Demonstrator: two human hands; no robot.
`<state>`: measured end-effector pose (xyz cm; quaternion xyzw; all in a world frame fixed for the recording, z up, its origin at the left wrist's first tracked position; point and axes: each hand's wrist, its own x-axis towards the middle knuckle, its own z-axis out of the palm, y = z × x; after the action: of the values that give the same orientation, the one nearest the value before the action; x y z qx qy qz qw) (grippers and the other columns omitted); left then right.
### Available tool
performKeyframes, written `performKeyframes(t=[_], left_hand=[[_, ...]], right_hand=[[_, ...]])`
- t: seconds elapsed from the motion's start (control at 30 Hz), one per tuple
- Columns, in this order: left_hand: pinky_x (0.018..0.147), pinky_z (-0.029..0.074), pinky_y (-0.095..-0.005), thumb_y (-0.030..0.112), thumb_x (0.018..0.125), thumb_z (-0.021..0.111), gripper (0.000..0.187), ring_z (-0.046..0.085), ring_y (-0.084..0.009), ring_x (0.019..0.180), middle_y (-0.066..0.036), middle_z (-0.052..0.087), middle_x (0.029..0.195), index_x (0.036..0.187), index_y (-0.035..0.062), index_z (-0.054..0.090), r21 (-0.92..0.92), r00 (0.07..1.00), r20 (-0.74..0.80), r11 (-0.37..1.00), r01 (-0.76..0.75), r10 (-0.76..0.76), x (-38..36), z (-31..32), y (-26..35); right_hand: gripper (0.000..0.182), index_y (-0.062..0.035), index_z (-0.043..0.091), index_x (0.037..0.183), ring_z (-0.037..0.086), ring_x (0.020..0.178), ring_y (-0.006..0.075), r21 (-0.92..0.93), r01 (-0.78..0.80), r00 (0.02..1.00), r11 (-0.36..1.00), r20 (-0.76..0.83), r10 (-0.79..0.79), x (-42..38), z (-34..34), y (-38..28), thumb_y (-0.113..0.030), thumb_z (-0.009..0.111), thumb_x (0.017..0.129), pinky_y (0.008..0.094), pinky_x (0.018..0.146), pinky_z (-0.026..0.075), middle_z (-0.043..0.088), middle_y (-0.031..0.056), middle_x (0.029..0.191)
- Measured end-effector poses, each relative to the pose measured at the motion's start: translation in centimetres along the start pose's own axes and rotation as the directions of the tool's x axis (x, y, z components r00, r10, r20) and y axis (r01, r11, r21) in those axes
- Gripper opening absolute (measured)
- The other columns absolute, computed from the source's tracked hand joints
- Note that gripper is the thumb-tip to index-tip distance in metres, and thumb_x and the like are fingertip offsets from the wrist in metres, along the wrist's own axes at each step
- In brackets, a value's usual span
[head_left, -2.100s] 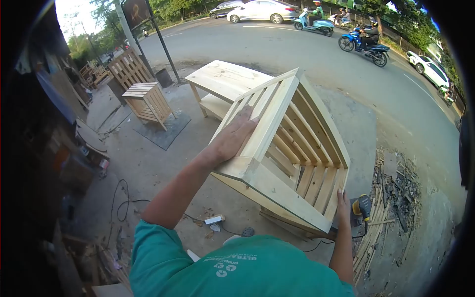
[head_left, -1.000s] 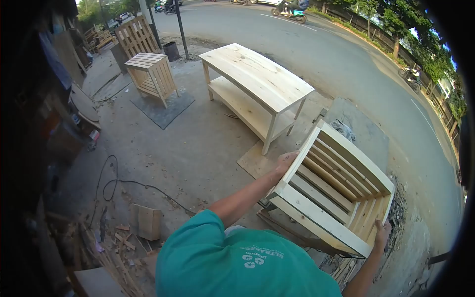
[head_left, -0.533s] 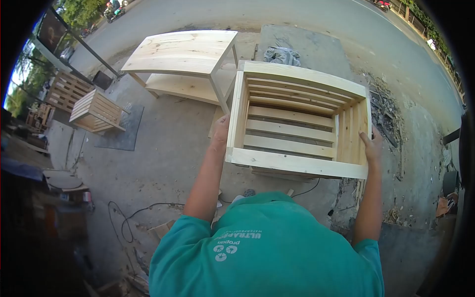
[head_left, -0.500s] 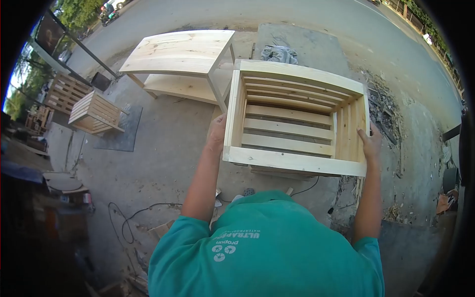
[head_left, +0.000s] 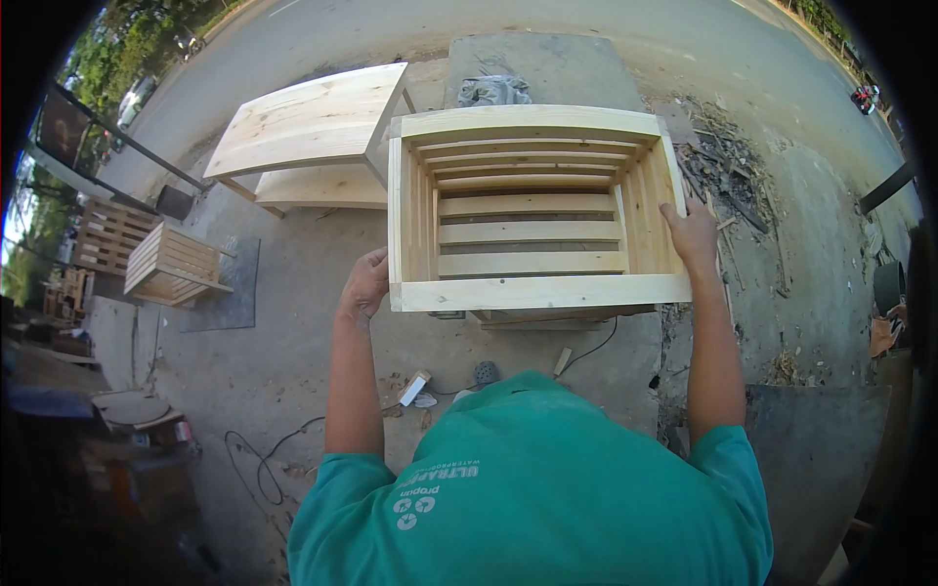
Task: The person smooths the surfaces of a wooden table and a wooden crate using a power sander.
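A slatted crate (head_left: 542,293) of pale bare wood faces me with its open side up, its slatted floor and walls showing inside. My left hand (head_left: 366,281) is closed at the lower part of its left side, the fingertips partly hidden against the frame. My right hand (head_left: 692,234) grips the right side, with the thumb over the rim and the other fingers on the outer face. Beneath the crate's near edge, part of a wooden support (head_left: 547,320) shows.
A pale wooden table (head_left: 308,117) with a lower shelf stands beyond, to the left. A small slatted crate (head_left: 176,264) rests on a dark mat (head_left: 244,293). A cable (head_left: 259,459) and a white box (head_left: 414,388) lie on the concrete. Debris (head_left: 733,166) is piled at right.
The crate has turned slightly and sits more level in view, further left, with both hands still on its sides. The whole scene has shifted as the head camera moved.
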<state>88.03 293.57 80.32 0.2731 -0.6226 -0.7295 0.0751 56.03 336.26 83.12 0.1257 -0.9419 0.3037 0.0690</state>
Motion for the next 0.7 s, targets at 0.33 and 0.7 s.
performKeyframes(t=[0.33,0.7], left_hand=[[0.093,0.05,-0.0308,0.024,0.092,0.073,0.032,0.067,-0.0117,0.093,-0.005,0.074,0.105,0.113,0.0003,0.072,0.297,0.996,0.037,0.952,0.071,-0.085,-0.4,-2.3,-0.1],[0.095,0.049,-0.0317,0.028,0.096,0.069,0.036,0.067,-0.0129,0.096,-0.005,0.074,0.104,0.118,-0.0011,0.071,0.249,0.998,0.034,0.968,0.034,-0.044,-1.9,-2.2,-0.7]], right_hand=[[0.07,0.0025,0.072,0.108,0.068,0.105,0.0419,-0.278,-0.192,0.969,0.941,0.096,0.226,-0.3,-1.7,-3.0,-0.062,0.058,0.086,0.0508,0.092,0.052,0.07,0.0279,0.11],[0.069,-0.0007,0.073,0.109,0.069,0.105,0.0405,-0.325,-0.198,0.97,0.925,0.074,0.233,-0.6,-2.1,-3.8,-0.064,0.058,0.087,0.0512,0.089,0.053,0.071,0.0253,0.11]])
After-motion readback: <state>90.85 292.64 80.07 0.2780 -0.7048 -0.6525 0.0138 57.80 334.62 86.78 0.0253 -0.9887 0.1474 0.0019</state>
